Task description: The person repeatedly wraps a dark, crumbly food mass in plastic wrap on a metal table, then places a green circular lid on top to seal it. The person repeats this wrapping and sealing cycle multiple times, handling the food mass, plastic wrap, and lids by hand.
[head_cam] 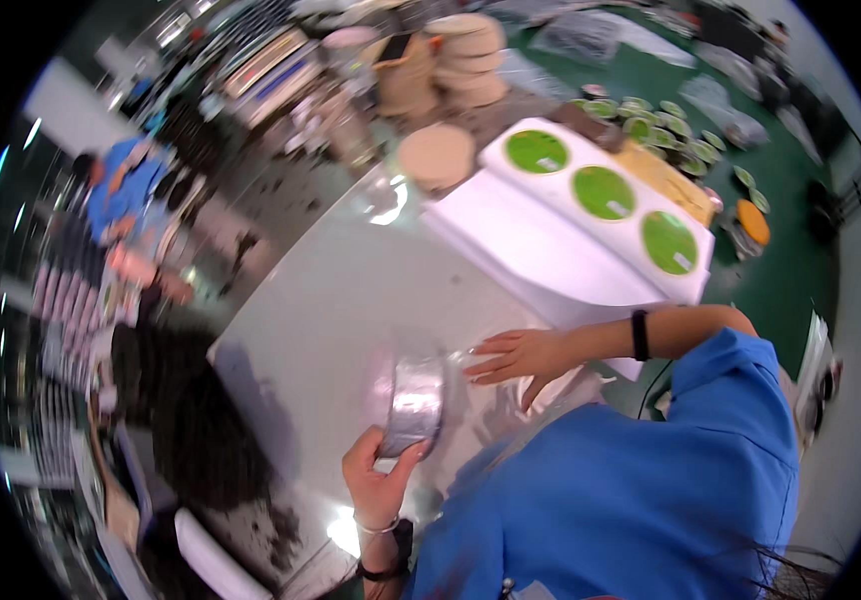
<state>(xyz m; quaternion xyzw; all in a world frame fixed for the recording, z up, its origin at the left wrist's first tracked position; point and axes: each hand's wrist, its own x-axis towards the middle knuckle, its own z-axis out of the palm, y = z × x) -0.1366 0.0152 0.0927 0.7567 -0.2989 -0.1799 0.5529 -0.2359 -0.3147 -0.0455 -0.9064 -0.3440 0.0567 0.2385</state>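
Note:
On its edge on the pale tabletop (pixel 310 300) stands a short, round, shiny silvery item (pixel 417 397) with a blurred pinkish side; whether it is a roll or a wrapped container I cannot tell. My left hand (pixel 382 469) grips its lower rim between thumb and fingers. To the right of it, my right hand (pixel 517 361) is palm down with fingers apart, over or on crinkled clear plastic film (pixel 502 401) near the table edge by my blue clothing. Its fingertips are apart from the round item.
White sheets or boxes (pixel 528 236) with green discs (pixel 603 193) lie at the table's far right. A round beige piece (pixel 436 156) is near the far corner. Dark stacked material (pixel 202 427) stands left. A person in blue (pixel 130 187) works beyond. Green-topped containers (pixel 670 131) stand on the floor.

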